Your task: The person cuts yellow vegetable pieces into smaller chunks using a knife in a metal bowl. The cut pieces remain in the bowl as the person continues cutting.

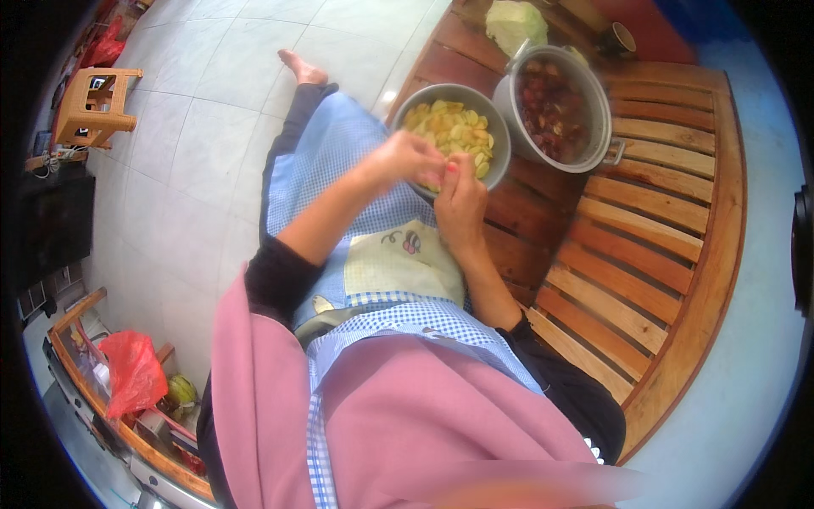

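Observation:
My left hand (409, 161) and my right hand (462, 202) meet over the near rim of a grey metal bowl (502, 151). Pale yellow pieces (454, 127), some flat and oval like slices, fill the bowl. Blur softens the left hand, but its fingers look bent together near the right fingertips. My right hand is closed in a pinch, thumb and forefinger pointing up toward the left hand. Whatever small thing lies between the fingers is too hidden to name. Beyond and right of the bowl stands a two-handled metal pot (604, 127) holding dark red-brown pieces (551, 110).
Bowl and pot rest on a slatted wooden bench (632, 254). A pale green cabbage-like vegetable (517, 27) and a dark cup (617, 40) lie behind them. On the left are a tiled floor (191, 204), a tan plastic stool (97, 106) and a red plastic bag (134, 373).

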A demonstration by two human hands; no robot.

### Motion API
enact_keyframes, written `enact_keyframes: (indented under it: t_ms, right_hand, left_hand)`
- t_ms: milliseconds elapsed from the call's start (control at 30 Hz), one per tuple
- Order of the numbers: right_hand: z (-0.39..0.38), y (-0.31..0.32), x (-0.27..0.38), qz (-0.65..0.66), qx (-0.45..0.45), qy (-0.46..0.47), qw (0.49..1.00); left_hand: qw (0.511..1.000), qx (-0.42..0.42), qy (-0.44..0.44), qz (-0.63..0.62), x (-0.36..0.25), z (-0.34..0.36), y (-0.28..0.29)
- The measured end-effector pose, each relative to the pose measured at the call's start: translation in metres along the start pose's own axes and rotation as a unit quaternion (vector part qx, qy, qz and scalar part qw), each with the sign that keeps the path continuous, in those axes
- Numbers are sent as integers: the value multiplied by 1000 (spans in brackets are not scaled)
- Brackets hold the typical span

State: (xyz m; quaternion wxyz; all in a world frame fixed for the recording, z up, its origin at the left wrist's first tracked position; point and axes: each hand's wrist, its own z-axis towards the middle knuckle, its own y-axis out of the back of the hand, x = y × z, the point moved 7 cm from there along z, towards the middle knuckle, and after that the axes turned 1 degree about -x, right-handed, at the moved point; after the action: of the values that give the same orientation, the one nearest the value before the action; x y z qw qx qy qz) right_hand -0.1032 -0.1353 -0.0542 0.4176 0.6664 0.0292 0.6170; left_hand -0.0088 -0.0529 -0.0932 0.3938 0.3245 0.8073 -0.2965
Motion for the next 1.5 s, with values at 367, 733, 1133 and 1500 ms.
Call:
enact_keyframes:
  t_ms: [367, 733, 1133, 1500]
  right_hand:
    - [0, 6, -64, 350, 12, -307, 885]
    - [-4, 12, -80, 469, 17, -346, 812]
    - [-2, 12, -79, 481, 45, -332, 810]
    - [-1, 12, -83, 488, 52, -318, 811]
  left_hand:
    - [899, -135, -203, 363, -25, 35, 4]
    - [784, -97, -153, 594, -14, 88, -58]
    - [765, -90, -143, 621, -13, 55, -17]
    - [703, -109, -224, 666, -4, 95, -48]
